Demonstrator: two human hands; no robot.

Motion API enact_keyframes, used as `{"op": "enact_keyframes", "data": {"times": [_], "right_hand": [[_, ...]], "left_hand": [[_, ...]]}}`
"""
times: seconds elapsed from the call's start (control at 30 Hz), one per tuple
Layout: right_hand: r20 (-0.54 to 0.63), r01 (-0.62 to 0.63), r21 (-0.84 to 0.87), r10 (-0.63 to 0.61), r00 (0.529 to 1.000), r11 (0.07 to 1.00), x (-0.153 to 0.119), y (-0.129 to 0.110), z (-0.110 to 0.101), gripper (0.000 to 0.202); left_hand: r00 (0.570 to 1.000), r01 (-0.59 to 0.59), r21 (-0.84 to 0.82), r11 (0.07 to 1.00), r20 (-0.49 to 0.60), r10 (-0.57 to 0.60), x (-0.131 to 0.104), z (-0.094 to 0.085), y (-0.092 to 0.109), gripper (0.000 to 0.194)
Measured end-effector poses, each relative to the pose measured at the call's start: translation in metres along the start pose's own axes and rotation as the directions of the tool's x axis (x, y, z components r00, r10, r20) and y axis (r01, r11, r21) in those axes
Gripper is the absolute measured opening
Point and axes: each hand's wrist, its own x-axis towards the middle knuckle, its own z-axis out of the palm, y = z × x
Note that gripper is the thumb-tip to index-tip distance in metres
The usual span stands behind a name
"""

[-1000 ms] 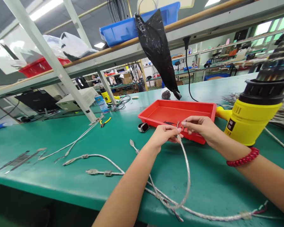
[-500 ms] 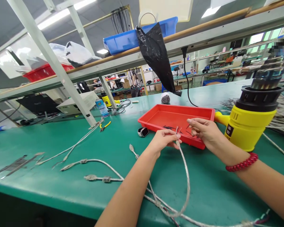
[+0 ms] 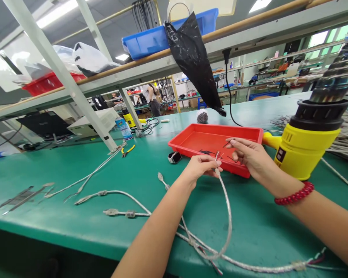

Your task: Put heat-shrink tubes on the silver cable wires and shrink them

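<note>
My left hand [image 3: 203, 168] is closed on the end of a clear-jacketed silver cable [image 3: 228, 210], whose thin stripped wires stick up above the fingers. To its right, my right hand [image 3: 248, 156] pinches a short thin dark piece over the red tray [image 3: 188, 151]. Short dark pieces [image 3: 207, 152] lie inside that tray. The held cable loops down to the green table, where other silver cables [image 3: 139, 200] with plugs are spread. One cable end at the lower right shows bare coloured wires [image 3: 319, 258].
A yellow heat gun [image 3: 306, 150] stands right of the tray, its metal nozzle up. Left of the tray lie a watch [image 3: 174, 157] and yellow-handled cutters [image 3: 128, 151]. Tweezers [image 3: 24, 199] are far left. A black bag [image 3: 194, 61] hangs from the shelf. A person [image 3: 152, 99] stands behind.
My right hand has shifted slightly left, and the dark piece now points toward the wires in my left hand. The view has tilted a little. A person has come into view in the background.
</note>
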Motion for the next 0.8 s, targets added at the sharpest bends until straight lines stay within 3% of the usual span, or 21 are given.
{"op": "enact_keyframes", "data": {"times": [0.23,0.5,0.8], "right_hand": [[0.045,-0.015,-0.033,0.017,0.999,0.999,-0.0024,0.0008,0.0042,0.029],[0.020,0.005,-0.047,-0.004,1.000,0.999,-0.0030,0.0009,0.0060,0.032],[0.003,0.004,-0.049,-0.003,1.000,0.999,-0.0036,0.0017,0.0064,0.028]], "left_hand": [[1.000,-0.013,-0.027,1.000,0.003,0.013,-0.0007,0.0039,0.0006,0.029],[1.000,0.024,-0.061,0.998,-0.001,-0.024,0.0014,0.0072,-0.0084,0.034],[0.998,0.034,-0.087,0.996,-0.056,-0.039,0.0002,0.0092,-0.0009,0.022]]}}
